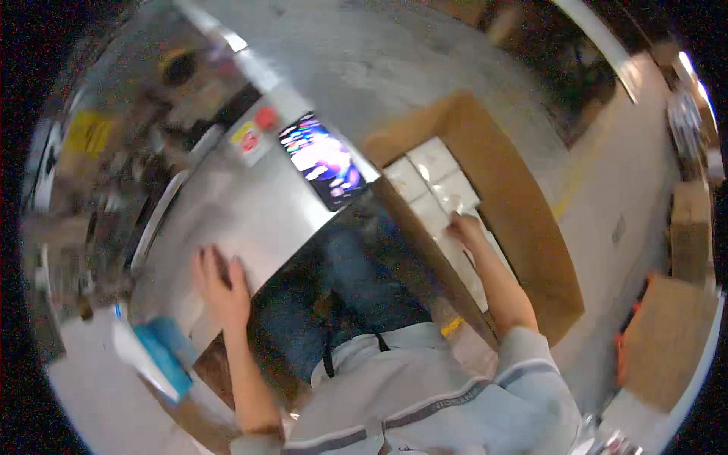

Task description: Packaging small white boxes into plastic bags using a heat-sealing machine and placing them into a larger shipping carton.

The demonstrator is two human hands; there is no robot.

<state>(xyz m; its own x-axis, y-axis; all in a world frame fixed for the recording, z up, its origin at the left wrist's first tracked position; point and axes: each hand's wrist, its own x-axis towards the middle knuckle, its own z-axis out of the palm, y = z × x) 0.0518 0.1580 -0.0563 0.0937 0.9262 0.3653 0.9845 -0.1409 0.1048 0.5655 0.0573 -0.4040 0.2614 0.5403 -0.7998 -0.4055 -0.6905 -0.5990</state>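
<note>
My left hand (224, 292) rests over the grey metal worktop (243, 212) with its fingers stretched out, holding nothing. To the right, my right hand (466, 229) reaches into an open cardboard box (523, 220). Its fingers are bent together at the white packages (436, 163), which lie in rows inside and have a shiny, plastic-like surface. Whether one of them is between my fingertips is too blurred to make out. A phone (322, 161) with a lit screen lies at the worktop's far right corner, between my two hands.
A red round button (266, 117) and a yellow-and-red label (249, 139) sit beside the phone. Blurred machinery stands at the left. A blue packet (163, 353) lies at lower left. More cardboard boxes (667, 341) stand at the right on the concrete floor (425, 61).
</note>
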